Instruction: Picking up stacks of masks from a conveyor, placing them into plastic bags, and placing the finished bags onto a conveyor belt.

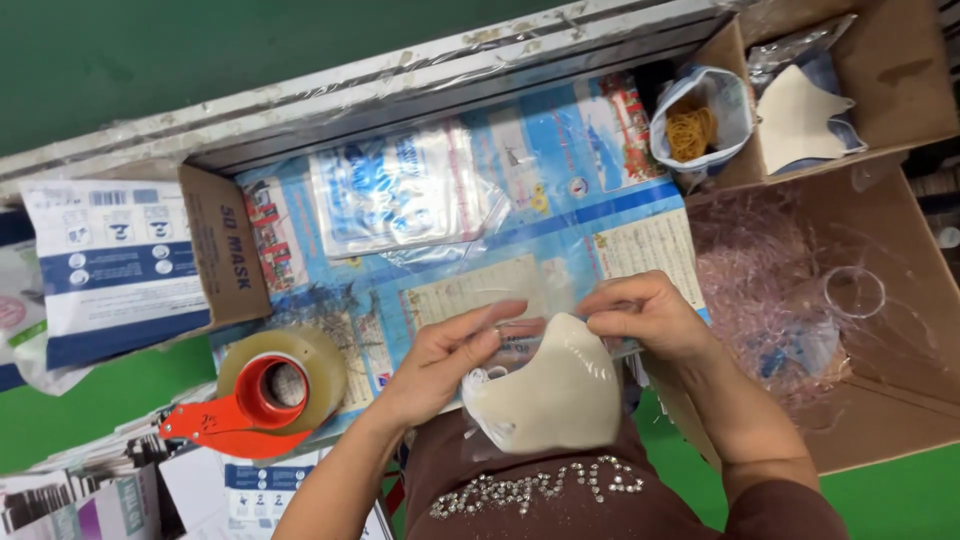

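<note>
From the head camera, the left hand (440,362) and right hand (645,318) both pinch the top edge of a clear bag (520,425) holding a cream face mask (555,395), near the body at centre. It hangs over a blue printed sheet (560,190) covering the table, with what seems a stack of empty clear bags (395,195) farther off. A red tape dispenser (265,395) sits left, cardboard boxes (880,90) right, green floor (110,60) beyond.

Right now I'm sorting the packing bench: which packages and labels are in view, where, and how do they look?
Clear bag: centre, both hands, cream mask inside.
Flat printed pouches: behind them, clear, blue print.
Carton: left, white and navy.
Rubber-band bag: upper right, blue-white.
Printed sheet: bench surface, blue.
</note>
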